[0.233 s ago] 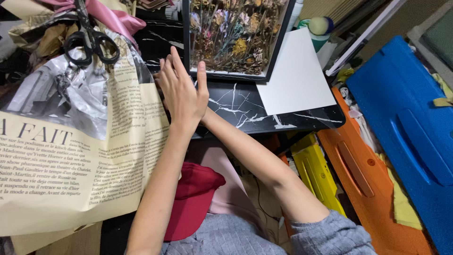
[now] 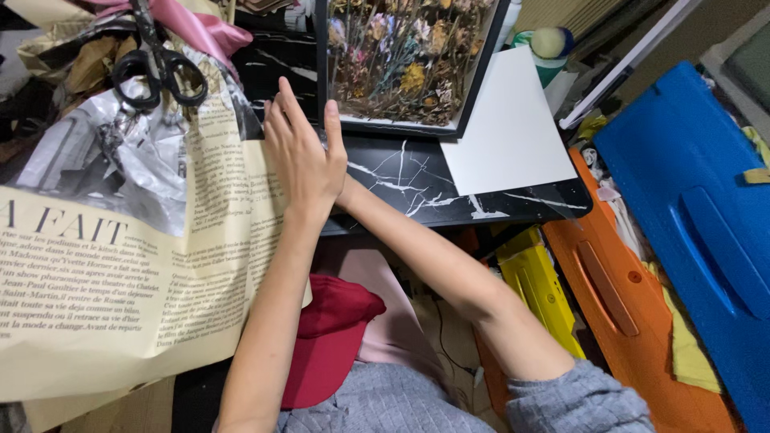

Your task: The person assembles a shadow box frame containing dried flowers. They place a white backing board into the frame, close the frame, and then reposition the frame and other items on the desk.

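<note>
Here the left hand [image 2: 301, 156] lies flat, fingers spread and straight, on the right edge of a large sheet of newsprint-style wrapping paper [image 2: 120, 265], pinching nothing. The right hand is hidden behind the left one; only its forearm [image 2: 433, 256] shows, crossing from the grey sleeve [image 2: 577, 397] up to the same spot, so I cannot tell whether that grip is spread or closed. The paper is cream, crinkled, printed with dense text and a grey photograph, and it drapes over the left part of the black marble-patterned desk [image 2: 401, 184] and off its front edge. Just beside the fingertips stands a black-rimmed frame [image 2: 409, 64] filled with dried flowers, rough and brown-yellow. A plain white sheet [image 2: 509, 128] lies to the right of the frame. Black-handled scissors [image 2: 156, 68] rest on the paper's upper part, near a pink ribbon [image 2: 200, 28]. Below the desk sit a red cap [image 2: 329, 337], a yellow case [image 2: 541, 289], an orange case [image 2: 618, 305] and a blue case [image 2: 690, 216].
</note>
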